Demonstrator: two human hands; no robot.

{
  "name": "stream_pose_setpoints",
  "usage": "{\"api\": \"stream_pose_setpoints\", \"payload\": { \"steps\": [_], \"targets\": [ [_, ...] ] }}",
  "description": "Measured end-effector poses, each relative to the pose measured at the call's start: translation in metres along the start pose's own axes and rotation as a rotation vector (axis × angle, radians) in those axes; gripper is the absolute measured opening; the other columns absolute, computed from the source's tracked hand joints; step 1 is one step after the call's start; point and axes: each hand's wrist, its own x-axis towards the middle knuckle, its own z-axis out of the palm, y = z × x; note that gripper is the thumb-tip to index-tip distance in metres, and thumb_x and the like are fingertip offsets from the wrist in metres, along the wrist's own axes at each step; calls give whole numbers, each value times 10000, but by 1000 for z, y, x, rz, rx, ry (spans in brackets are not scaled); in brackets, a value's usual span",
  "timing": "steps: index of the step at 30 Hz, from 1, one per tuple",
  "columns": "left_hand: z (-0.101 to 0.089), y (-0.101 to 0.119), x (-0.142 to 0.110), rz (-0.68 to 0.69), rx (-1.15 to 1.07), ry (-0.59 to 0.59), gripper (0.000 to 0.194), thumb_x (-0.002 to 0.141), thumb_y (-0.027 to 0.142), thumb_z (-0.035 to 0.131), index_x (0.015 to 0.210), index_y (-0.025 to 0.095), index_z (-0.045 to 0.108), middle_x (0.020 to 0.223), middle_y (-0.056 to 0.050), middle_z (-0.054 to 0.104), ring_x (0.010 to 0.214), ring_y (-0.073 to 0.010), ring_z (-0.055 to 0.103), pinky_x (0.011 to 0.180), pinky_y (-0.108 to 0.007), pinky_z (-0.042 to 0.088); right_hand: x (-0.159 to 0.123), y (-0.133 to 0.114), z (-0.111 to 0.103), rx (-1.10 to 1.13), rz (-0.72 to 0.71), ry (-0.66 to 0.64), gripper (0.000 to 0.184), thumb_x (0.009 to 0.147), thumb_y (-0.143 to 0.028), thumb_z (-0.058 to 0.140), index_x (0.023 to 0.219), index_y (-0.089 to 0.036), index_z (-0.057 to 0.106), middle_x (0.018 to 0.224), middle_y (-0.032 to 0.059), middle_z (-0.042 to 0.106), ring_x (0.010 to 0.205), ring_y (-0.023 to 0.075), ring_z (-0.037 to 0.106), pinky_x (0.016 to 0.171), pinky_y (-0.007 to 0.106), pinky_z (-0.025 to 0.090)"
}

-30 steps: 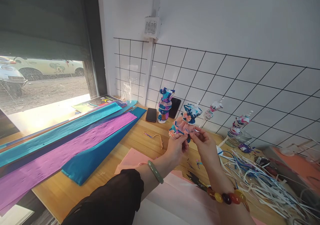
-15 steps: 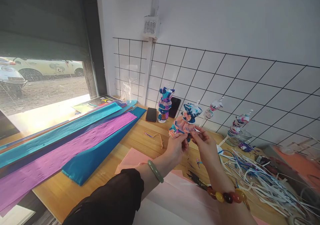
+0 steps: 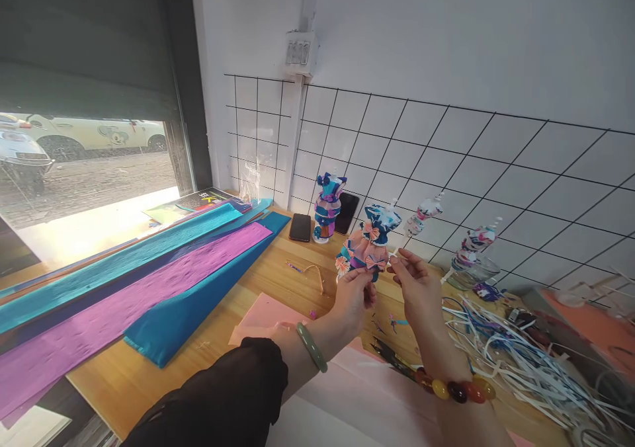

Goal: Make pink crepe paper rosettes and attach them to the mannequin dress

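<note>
A miniature dress form [image 3: 366, 252] wears a dress of teal and peach crepe paper with small peach bows on the bodice and skirt. My left hand [image 3: 353, 296] grips it low at the skirt hem. Just right of the skirt, my right hand [image 3: 417, 287] is closed in a pinch, thumb against fingertips; a bit of something pale shows there, too small to name. Behind stands another dressed form [image 3: 327, 209] in teal and purple. Two more small forms, a left one [image 3: 423, 215] and a right one [image 3: 475, 245], lean near the wall grid.
Teal paper [image 3: 169, 331] and purple paper [image 3: 149, 301] lie in long folds at left. Pink sheets [image 3: 268, 318] are under my forearms. Black-handled scissors [image 3: 389, 358] and a heap of white strips [image 3: 516, 361] lie at right. A phone [image 3: 300, 227] rests near the wall.
My right hand has drawn away from the skirt, a little to the right, uncovering a bow on it. The left hand still holds the form in nearly the same place.
</note>
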Motion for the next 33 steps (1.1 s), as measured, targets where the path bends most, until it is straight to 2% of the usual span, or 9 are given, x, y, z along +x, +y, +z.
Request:
{"api": "stream_pose_setpoints", "payload": {
  "steps": [3, 11, 19, 28, 33],
  "targets": [
    [-1, -8, -6, -20, 34, 22, 208, 620, 236, 613, 813, 161, 591, 428, 61, 434, 385, -63, 363, 417, -207, 235, 1, -2, -3, 6, -15, 40, 412, 569, -361, 751, 923, -199, 616, 679, -33, 587, 579, 98, 558, 560, 242, 440],
    [-10, -22, -7, -119, 81, 55, 146, 593, 221, 634, 725, 165, 605, 440, 52, 425, 398, -70, 375, 411, -210, 240, 0, -5, -4, 20, -9, 40, 413, 568, -351, 749, 926, -192, 620, 664, -29, 578, 557, 100, 536, 520, 239, 419],
    [-21, -29, 2, -178, 58, 80, 191, 576, 229, 657, 733, 148, 582, 448, 44, 454, 391, -74, 402, 406, -206, 259, 0, -10, -8, -15, 30, 28, 413, 604, -374, 733, 960, -190, 629, 667, -20, 580, 558, 85, 509, 487, 210, 384],
    [-26, -36, 6, -240, 70, 48, 122, 636, 199, 654, 694, 134, 568, 415, 29, 451, 363, -86, 397, 390, -214, 265, -8, -48, -21, -74, 14, -12, 373, 611, -391, 735, 935, -226, 653, 789, 15, 625, 610, 108, 550, 519, 234, 429],
    [-29, -38, 9, -278, 84, 7, 100, 682, 196, 634, 690, 137, 553, 424, 14, 482, 368, -95, 422, 401, -214, 300, -19, -73, -17, -271, -71, -37, 390, 654, -431, 690, 986, -235, 637, 790, 17, 635, 664, 138, 566, 604, 285, 466]
  ]
}}
